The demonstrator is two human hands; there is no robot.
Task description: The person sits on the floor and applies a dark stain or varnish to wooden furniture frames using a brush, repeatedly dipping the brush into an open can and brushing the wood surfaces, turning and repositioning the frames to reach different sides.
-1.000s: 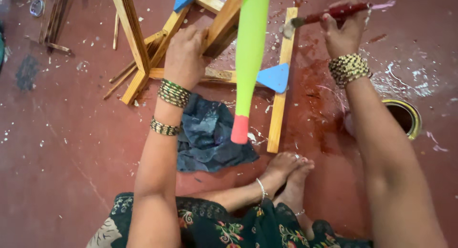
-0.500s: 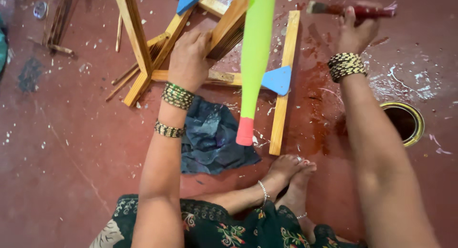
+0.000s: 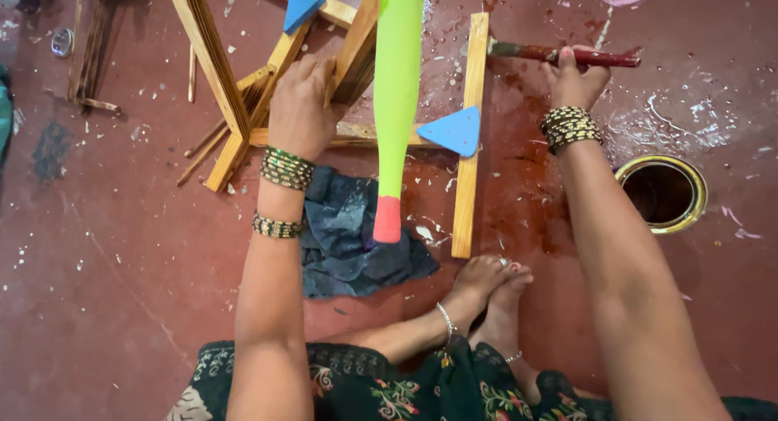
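Green and gold bangles (image 3: 287, 169) ring the left wrist, gold ones (image 3: 569, 127) the right. Silver anklets (image 3: 444, 320) sit above a dark floral skirt (image 3: 381, 388).

Bare, matt wooden frame (image 3: 470, 129); glossy, smooth green-painted club (image 3: 397, 89); crumpled dark blue cloth (image 3: 356, 243); paint-smeared brush (image 3: 559, 56); rough, paint-spattered red floor (image 3: 105, 267); shiny metal tin (image 3: 663, 192).
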